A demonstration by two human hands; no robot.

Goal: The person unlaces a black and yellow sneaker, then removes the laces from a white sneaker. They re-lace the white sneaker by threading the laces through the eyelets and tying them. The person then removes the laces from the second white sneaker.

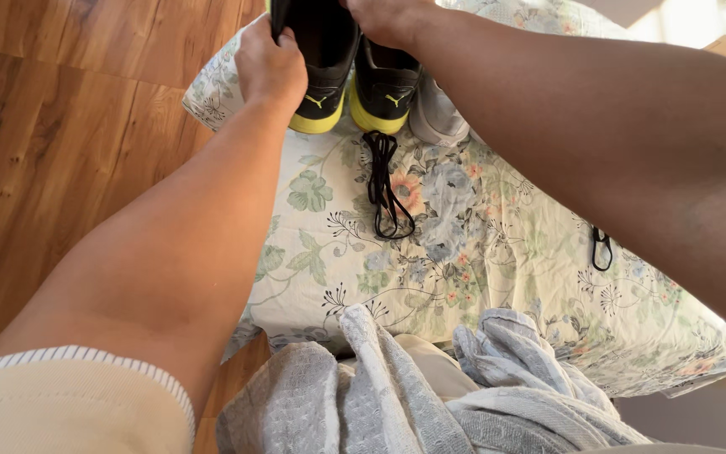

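Note:
My left hand (269, 65) grips the side of a black shoe with a yellow-green sole (323, 76) at the far edge of a floral cloth (455, 252). My right hand (384, 18) rests on the top of the second black and yellow-green shoe (384, 91) beside it; the fingers are cut off by the frame's top edge. A bundle of black shoelace (382, 187) lies on the cloth just below the two shoes.
A grey-white shoe (437, 118) sits to the right of the pair. Another black lace loop (602, 249) shows under my right forearm. A grey knitted garment (430, 395) lies at the near edge. Wooden floor (60, 151) lies to the left.

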